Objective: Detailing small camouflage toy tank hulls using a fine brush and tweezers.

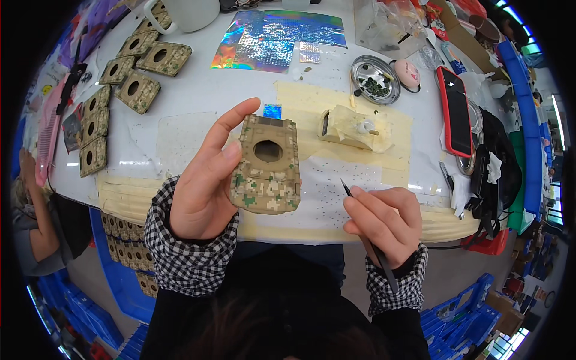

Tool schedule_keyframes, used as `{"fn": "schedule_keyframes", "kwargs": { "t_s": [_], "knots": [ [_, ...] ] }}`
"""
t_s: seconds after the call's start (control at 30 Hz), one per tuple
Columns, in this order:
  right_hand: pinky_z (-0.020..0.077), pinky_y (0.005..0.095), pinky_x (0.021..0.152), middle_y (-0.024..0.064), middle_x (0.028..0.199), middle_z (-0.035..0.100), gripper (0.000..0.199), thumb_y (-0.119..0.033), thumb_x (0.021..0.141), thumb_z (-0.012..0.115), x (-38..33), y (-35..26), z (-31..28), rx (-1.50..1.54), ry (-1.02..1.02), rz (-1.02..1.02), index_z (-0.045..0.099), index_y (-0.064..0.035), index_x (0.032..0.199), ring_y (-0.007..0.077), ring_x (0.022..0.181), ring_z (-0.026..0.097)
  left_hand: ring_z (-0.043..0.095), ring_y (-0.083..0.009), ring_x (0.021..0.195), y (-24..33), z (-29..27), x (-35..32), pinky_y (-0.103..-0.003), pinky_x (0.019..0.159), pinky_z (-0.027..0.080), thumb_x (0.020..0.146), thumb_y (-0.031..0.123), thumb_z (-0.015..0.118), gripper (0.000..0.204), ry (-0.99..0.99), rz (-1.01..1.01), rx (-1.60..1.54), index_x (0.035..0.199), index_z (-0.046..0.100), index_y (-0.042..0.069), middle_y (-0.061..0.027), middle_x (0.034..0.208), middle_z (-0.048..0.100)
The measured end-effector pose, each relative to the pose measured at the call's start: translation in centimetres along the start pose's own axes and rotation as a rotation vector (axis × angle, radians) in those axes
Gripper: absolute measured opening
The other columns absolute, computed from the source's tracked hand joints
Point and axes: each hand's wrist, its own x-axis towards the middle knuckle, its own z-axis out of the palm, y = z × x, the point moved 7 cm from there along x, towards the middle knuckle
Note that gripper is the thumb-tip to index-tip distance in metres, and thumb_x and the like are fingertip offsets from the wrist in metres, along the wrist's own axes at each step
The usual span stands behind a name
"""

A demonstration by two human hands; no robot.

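My left hand (207, 171) grips a camouflage toy tank hull (266, 180) by its left side, holding it up over the table's front edge. The hull has a round hole in its top and a dark grid panel at its far end. In my right hand (387, 225) is a pair of dark tweezers (379, 258), the fine tip pointing up and left, apart from the hull. Beyond the tip lies a pale sheet (336, 207) dotted with many tiny dark specks. A block wrapped in cream tape (345, 123) stands behind it, with a small white container on top.
Several matching hulls (138, 93) stand at the left, and more fill a blue crate (129, 288) below. Shiny foil sheets (270, 45) lie at the back. A round metal dish (376, 78) holds small dark green parts. At right lies a red-cased phone (454, 111). Another person's arm (37, 204) shows far left.
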Motion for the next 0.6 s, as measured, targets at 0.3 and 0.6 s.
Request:
{"fn": "schedule_keyframes", "kwargs": {
  "t_s": [0.3,0.6],
  "knots": [
    [0.05,0.027,0.068,-0.0004,0.099,0.069,0.021,-0.028,0.086,0.067,0.5,-3.0,-0.7,-0.138,0.01,-0.196,0.069,-0.0126,0.099,0.0158,0.085,0.058,0.053,-0.0266,0.117,0.1,0.0,-0.1,-0.048,0.094,0.05,0.097,0.023,0.037,0.058,0.011,0.015,0.03,0.146,0.014,0.002,-0.0188,0.133,0.045],
    [0.0529,0.0341,0.074,0.0115,0.096,0.068,0.025,-0.013,0.077,0.074,5.7,-1.7,-2.8,0.672,-0.101,0.001,0.068,-0.0011,0.098,0.0283,0.093,0.065,0.056,-0.0314,0.113,0.0,0.0,-0.3,-0.044,0.094,0.049,0.099,0.023,0.04,0.058,-0.046,-0.037,-0.017,0.147,0.014,0.006,-0.0179,0.133,0.047]
  ]
}}
